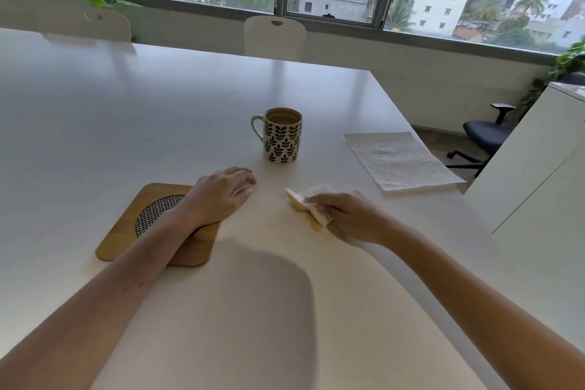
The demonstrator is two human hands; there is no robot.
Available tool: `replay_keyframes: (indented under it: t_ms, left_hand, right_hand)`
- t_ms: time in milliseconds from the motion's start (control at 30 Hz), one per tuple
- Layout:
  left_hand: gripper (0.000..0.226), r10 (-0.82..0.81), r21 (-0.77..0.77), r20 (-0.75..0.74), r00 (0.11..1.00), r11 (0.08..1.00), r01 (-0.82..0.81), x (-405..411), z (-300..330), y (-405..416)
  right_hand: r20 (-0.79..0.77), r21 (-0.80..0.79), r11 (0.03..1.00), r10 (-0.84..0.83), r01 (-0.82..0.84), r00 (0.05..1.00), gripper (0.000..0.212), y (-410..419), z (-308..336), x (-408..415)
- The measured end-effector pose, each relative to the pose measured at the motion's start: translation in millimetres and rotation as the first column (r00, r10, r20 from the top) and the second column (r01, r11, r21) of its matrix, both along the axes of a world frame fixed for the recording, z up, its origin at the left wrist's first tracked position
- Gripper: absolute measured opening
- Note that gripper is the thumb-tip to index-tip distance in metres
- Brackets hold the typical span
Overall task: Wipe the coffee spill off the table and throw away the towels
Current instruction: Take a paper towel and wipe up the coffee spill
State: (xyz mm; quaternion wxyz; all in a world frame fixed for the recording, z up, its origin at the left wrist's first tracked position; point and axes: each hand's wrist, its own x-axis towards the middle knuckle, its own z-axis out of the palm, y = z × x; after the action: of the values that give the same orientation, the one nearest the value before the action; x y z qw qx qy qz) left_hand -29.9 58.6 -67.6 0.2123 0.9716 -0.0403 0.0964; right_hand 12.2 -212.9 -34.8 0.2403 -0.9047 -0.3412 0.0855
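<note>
The right hand [348, 218] grips a crumpled white paper towel [311, 204], already stained tan, pressed on the pale brown coffee spill [315, 226] near the front right of the white table [126, 104]. The left hand [221, 196] rests relaxed and empty, wrist on a square wooden trivet [120, 237]. Risk: a wide stroke could smear the coffee or knock the leaf-patterned mug [281, 136], still holding coffee. A clean flat paper towel [399, 161] lies by the table's right edge; white chairs [274, 36] face large windows.

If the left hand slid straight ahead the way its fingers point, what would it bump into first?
Probably the leaf-patterned ceramic mug of coffee. The left hand rests on the white table, fingers aimed up and to the right, toward the mug's base. Depth is unclear, so it might slip just past.
</note>
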Motion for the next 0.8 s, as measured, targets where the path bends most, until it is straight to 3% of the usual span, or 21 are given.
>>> replay_keyframes:
  t_ms: [133, 233, 333, 467, 633, 700, 800]
  left_hand:
    - [0.025, -0.002, -0.001, -0.001, 1.0, 1.0, 0.002, -0.1, 0.0, 0.6]
    - [0.026, -0.002, -0.002, -0.006, 1.0, 1.0, 0.002, -0.4, -0.3, 1.0]
    - [0.026, -0.007, 0.004, -0.007, 1.0, 1.0, 0.007, -0.2, -0.9, 1.4]
    - [0.027, -0.009, 0.007, -0.01, 1.0, 1.0, 0.009, 0.4, -0.6, 1.4]
    - [0.027, -0.003, 0.014, -0.013, 1.0, 1.0, 0.003, 2.1, -1.2, 1.1]
    - [0.027, -0.003, 0.017, -0.011, 1.0, 1.0, 0.004, 2.5, -1.7, 1.0]
    - [0.026, -0.001, 0.01, 0.003, 1.0, 1.0, 0.001, 2.3, -2.5, 1.7]
  right_hand:
    - [-0.064, -0.013, 0.97, 0.241, -0.243, 0.968, 0.035, -11.8, -3.5, -10.6]
    - [-0.055, -0.053, 0.955, 0.287, -0.29, 0.956, 0.031, -34.2, 7.2, -8.2]
    - [0.051, -0.122, 0.979, 0.168, -0.161, 0.985, 0.03, -56.9, 20.0, -0.2]
    - [0.165, 0.018, 0.989, -0.147, 0.146, 0.975, 0.024, -64.6, 18.5, -3.9]
    - [0.315, -0.081, 0.947, -0.27, 0.309, 0.91, 0.024, -33.3, -17.6, -43.1]
    - [0.316, -0.081, 0.955, -0.247, 0.285, 0.916, 0.029, -21.9, -23.7, -55.9]
    - [0.264, 0.013, 0.996, -0.093, 0.093, 0.96, 0.028, -6.3, -23.7, -74.0]
